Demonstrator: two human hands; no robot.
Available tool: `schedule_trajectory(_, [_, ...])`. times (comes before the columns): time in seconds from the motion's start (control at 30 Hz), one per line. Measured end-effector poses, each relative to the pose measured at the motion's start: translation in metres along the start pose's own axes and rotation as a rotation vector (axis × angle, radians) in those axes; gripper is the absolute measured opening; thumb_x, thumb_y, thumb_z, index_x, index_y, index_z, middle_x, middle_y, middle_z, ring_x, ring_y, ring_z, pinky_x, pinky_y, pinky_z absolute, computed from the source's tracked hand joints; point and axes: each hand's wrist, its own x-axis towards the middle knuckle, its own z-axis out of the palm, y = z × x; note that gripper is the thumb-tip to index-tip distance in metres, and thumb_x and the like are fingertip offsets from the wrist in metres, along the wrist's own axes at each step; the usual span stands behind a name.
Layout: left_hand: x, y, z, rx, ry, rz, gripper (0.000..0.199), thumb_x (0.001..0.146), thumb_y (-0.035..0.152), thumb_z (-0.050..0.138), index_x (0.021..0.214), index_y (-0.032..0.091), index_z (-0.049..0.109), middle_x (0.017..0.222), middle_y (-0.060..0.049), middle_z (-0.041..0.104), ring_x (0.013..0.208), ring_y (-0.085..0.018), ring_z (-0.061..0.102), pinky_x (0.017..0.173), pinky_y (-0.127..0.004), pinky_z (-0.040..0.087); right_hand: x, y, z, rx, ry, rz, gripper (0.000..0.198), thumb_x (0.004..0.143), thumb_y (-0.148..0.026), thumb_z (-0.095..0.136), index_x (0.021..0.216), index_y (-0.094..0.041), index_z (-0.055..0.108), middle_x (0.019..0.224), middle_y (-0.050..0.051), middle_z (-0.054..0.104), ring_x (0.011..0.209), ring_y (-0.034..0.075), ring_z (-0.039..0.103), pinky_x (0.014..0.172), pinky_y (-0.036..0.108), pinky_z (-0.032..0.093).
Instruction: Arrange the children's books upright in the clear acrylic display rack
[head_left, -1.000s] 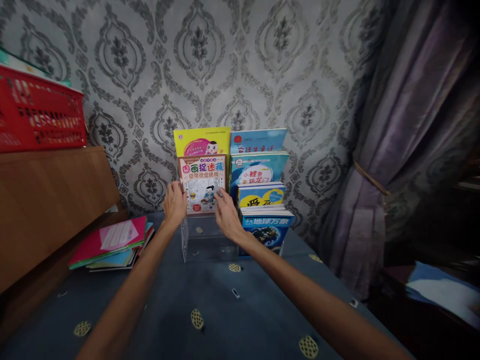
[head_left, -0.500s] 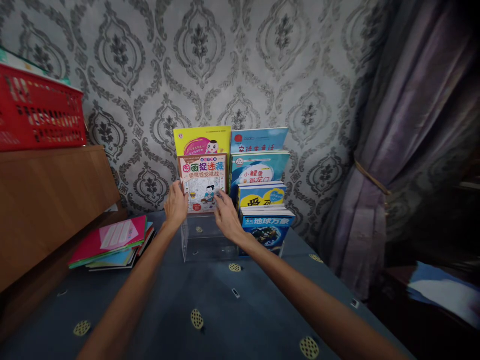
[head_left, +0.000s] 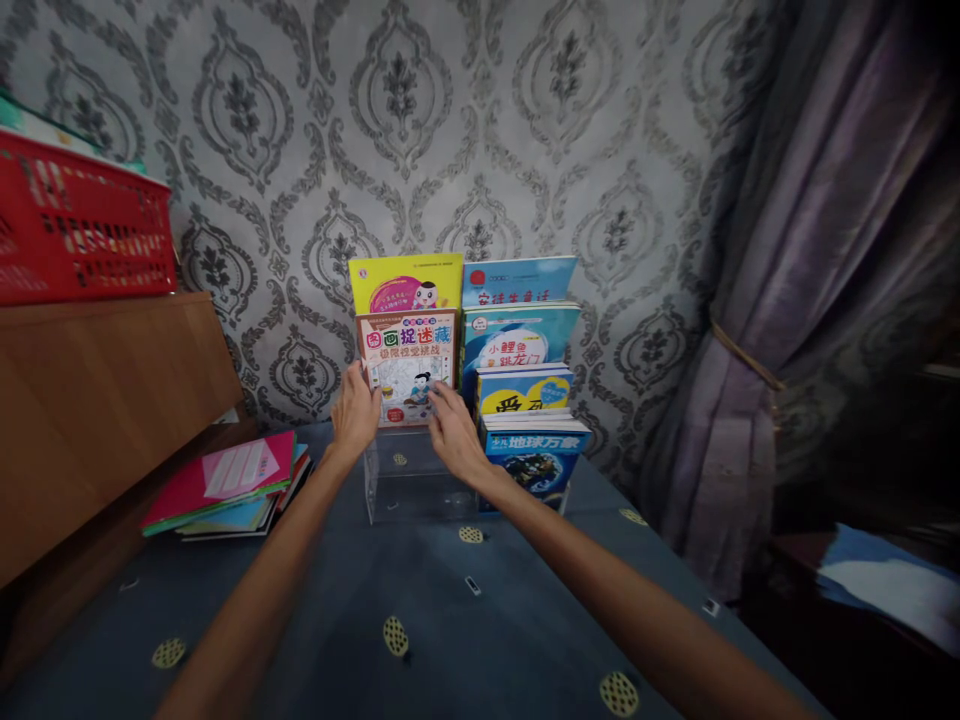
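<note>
A picture book [head_left: 409,338] with a brown border and a drawn figure on its cover stands upright in a clear tiered book rack [head_left: 420,492]. My left hand [head_left: 355,412] grips its lower left edge, thumb in front, the other fingers partly hidden behind. On the lower right of the same book is my right hand [head_left: 456,438], fingers bent against the cover. Behind it rises a yellow book [head_left: 382,280]. The rack's right column carries a light blue book [head_left: 517,280], a teal book [head_left: 551,330], a yellow-and-blue book [head_left: 495,393] and a dark blue earth book [head_left: 534,470].
Left on the patterned blue tablecloth [head_left: 330,620] lies a stack of books and booklets [head_left: 225,485], pink on top. A red basket [head_left: 90,225] sits on a wooden cabinet [head_left: 112,400]. Patterned wallpaper backs the rack; a tied curtain [head_left: 750,370] hangs at right.
Both hands stay on the picture book with almost no movement. The view has shifted very slightly.
</note>
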Motion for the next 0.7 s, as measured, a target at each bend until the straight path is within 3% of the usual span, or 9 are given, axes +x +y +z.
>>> schedule_trajectory(0.23, [-0.001,0.003,-0.003,0.012,-0.003,-0.006,0.042,0.096,0.025,0.051,0.135,0.018,0.037,0.133,-0.017,0.058,0.119,-0.031,0.062,0.089,-0.04,0.052,0.0,-0.001,-0.001,-0.007,-0.008,0.017,0.049,0.09,-0.013,0.044,0.138,-0.013,0.056,0.145,0.02,0.052,0.139,0.032,0.046,0.116,0.055,0.04])
schedule_trajectory(0.37, [0.004,0.005,-0.007,0.035,0.011,-0.025,0.024,0.101,0.027,0.042,0.122,0.018,0.048,0.124,-0.016,0.061,0.117,-0.03,0.061,0.088,-0.038,0.051,0.002,-0.003,-0.003,-0.014,-0.012,0.015,0.05,0.09,-0.013,0.043,0.139,-0.014,0.056,0.146,0.019,0.051,0.139,0.031,0.045,0.116,0.055,0.04])
schedule_trajectory(0.5, [0.015,0.002,-0.01,0.021,0.04,-0.018,0.022,0.103,0.03,0.036,0.109,0.018,0.054,0.117,-0.015,0.06,0.112,-0.028,0.061,0.088,-0.037,0.05,0.003,-0.003,-0.005,-0.017,-0.019,0.022,0.05,0.09,-0.013,0.043,0.138,-0.012,0.056,0.147,0.02,0.051,0.139,0.032,0.045,0.117,0.055,0.038])
schedule_trajectory(0.7, [0.032,-0.012,-0.006,-0.135,0.088,0.002,0.015,0.097,0.027,0.044,0.103,0.02,0.056,0.11,-0.012,0.061,0.11,-0.027,0.059,0.094,-0.037,0.047,0.002,0.001,-0.001,-0.002,-0.018,0.033,0.051,0.089,-0.011,0.045,0.138,-0.013,0.056,0.146,0.019,0.052,0.14,0.031,0.045,0.118,0.055,0.036])
